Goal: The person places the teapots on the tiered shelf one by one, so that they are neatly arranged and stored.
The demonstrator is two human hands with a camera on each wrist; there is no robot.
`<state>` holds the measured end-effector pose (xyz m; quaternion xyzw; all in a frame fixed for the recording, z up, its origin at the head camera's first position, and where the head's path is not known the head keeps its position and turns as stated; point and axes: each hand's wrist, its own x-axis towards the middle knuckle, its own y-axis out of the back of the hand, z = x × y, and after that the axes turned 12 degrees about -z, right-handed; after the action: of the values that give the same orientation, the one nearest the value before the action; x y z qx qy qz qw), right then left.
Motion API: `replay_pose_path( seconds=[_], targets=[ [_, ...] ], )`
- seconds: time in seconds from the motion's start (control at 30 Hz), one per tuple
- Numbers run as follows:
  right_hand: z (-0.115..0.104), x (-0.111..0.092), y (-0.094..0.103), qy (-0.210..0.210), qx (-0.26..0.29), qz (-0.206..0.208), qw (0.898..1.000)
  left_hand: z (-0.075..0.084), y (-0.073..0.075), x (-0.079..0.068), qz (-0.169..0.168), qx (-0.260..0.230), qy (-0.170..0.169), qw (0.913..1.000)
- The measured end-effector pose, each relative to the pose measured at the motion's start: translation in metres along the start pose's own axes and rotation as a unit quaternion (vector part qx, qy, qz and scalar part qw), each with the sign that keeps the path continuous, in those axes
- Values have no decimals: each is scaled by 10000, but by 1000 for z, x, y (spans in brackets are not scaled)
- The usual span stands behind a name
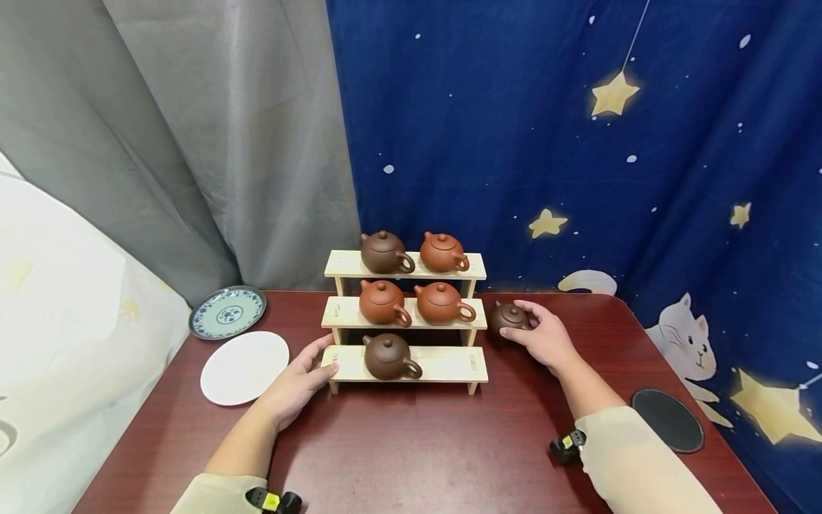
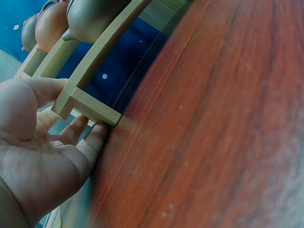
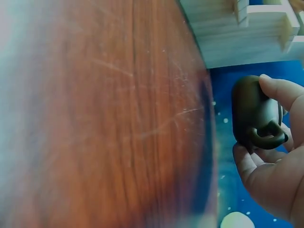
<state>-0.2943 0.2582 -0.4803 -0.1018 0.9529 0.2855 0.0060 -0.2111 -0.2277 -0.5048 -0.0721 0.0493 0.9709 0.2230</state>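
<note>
My right hand (image 1: 546, 340) holds a dark brown teapot (image 1: 507, 319) by its sides, just right of the three-step wooden stand (image 1: 443, 363). In the right wrist view, the thumb and fingers span that teapot (image 3: 251, 109), and its handle points toward the palm. At the stand's lower left end is my left hand (image 1: 298, 382), with its thumb on the bottom plank and the other fingers around the end and leg. On the bottom step sits a dark brown teapot (image 1: 387, 355). Reddish teapots (image 1: 381, 303) (image 1: 440, 303) fill the middle step; a brown one (image 1: 383, 253) and a reddish one (image 1: 442, 253) stand on top.
A blue-patterned plate (image 1: 227, 313) and a white round plate (image 1: 245, 368) lie at the left of the dark red table (image 1: 411, 442). Near the right edge lies a black round mat (image 1: 668, 420). Grey and blue starry curtains (image 1: 475, 128) hang behind the table.
</note>
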Motion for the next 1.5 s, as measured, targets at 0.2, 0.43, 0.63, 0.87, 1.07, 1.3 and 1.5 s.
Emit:
replay_pose_path(
  seconds=[0.2,0.43,0.63,0.87,1.07,1.3,1.5],
  targets=[
    [-9,-24,6,170,-46,-11,9998,0,0,0,14,31,7,10000],
    [-24,-50,8,324,150,10,9994,0,-1,0,9,-6,-19,10000],
    [-43,-68,5,615,226,-21,9979,1,-1,0,10,-27,-62,10000],
    [-54,-79,-14,1081,660,-375,9912,3,-2,0,-8,-31,-37,10000],
    [-62,-78,-32,1359,830,-681,9849,4,-2,-1,1,-12,-35,10000],
    [-69,-73,-53,1403,846,-970,9817,2,-1,0,9,-30,-13,10000],
    [-72,-62,-67,1371,826,-1248,9792,2,-1,0,29,-33,12,10000]
  ],
)
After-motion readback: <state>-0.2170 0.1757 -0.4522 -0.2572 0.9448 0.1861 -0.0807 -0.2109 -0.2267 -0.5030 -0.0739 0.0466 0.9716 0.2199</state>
